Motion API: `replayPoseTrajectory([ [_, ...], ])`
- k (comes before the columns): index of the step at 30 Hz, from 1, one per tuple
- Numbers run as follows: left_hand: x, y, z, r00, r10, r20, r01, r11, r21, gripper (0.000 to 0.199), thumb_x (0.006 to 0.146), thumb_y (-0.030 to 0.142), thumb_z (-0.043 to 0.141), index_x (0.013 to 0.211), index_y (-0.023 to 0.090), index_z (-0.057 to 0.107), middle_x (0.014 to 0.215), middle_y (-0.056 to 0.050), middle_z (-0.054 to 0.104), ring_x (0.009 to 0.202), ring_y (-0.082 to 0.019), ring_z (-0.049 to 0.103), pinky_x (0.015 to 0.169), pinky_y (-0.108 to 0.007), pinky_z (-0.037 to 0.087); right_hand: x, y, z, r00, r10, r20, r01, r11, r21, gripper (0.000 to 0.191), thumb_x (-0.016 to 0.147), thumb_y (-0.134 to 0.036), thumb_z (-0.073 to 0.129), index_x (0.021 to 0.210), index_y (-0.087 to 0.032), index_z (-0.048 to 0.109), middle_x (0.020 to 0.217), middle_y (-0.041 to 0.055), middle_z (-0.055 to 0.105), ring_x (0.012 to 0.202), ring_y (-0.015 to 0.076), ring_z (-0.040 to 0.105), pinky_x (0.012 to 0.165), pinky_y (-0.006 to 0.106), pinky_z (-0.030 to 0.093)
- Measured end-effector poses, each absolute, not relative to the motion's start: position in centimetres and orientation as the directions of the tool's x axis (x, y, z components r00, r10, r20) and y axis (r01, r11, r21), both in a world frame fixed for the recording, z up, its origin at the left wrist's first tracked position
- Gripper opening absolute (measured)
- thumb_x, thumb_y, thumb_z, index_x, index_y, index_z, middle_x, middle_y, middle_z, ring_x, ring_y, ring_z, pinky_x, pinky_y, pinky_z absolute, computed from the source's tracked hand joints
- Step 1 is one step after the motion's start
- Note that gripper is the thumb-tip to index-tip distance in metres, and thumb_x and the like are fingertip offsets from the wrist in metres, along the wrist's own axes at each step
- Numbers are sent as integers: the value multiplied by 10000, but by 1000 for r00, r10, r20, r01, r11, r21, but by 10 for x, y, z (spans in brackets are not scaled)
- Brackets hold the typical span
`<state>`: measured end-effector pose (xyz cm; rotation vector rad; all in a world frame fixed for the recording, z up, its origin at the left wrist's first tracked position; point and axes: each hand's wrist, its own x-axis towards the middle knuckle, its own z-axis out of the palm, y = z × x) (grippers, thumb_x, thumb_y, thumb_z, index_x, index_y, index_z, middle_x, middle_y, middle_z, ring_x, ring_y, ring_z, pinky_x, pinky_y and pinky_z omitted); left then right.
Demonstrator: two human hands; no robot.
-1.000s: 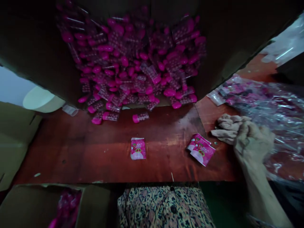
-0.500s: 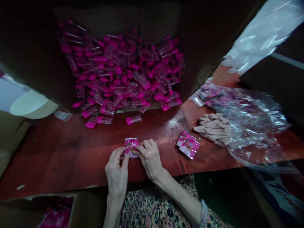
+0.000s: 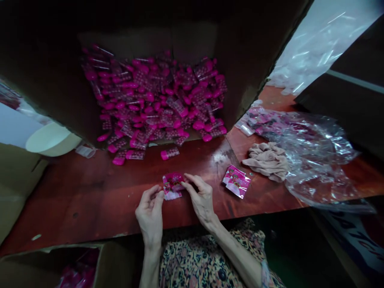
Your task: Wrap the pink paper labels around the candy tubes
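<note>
Between my hands, just above the red table, are pink printed sachets (image 3: 172, 187), seemingly overlapping. My left hand (image 3: 151, 210) has its thumb and fingers pinched at the left edge of the lower sachet. The thumb and index finger of my right hand (image 3: 200, 196) grip the right side of the upper pink sachet, which looks tilted. To the right, a small stack of pink sachets (image 3: 238, 182) lies on the table. Ahead, a small clear bottle with a pink cap (image 3: 170, 153) lies on its side.
A big cardboard box (image 3: 243, 80) on its side holds many pink-capped bottles (image 3: 156, 104). A beige cloth (image 3: 267, 161) and clear plastic bag (image 3: 315, 160) lie right. A pale bowl (image 3: 52, 140) stands left. An open carton (image 3: 115, 264) with pink packets is below left.
My right hand has moved right, and a second pink sachet now shows between my hands over the first. The view has shifted slightly.
</note>
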<state>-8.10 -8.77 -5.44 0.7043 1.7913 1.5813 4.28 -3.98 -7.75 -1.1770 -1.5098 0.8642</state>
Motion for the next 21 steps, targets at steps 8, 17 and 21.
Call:
replayPoseTrajectory([
  [8,-60,-59,-39,-452,835,-313,-419,111,901,172,548,195,760,682,129,675,638,-3,671,592,-108,591,598,-220,477,51,-45,-53,-172,966,195,45,205,-978,118,816,-223,581,735,-184,658,696,-1,595,692,134,570,653,244,460],
  [17,-70,-64,-23,-442,813,-379,-495,131,859,218,519,177,783,689,144,651,622,10,667,531,-80,563,512,-171,449,35,-57,-45,-152,988,32,-23,28,-999,138,799,-236,602,691,-162,645,657,-23,591,627,111,548,610,212,440],
  [21,-77,-66,-26,-423,795,-434,-513,184,838,258,456,204,820,671,132,698,646,-8,689,596,-92,583,588,-178,481,38,-54,-43,-161,983,90,46,99,-994,229,840,-285,559,671,-167,659,636,-20,567,598,103,522,576,203,420],
])
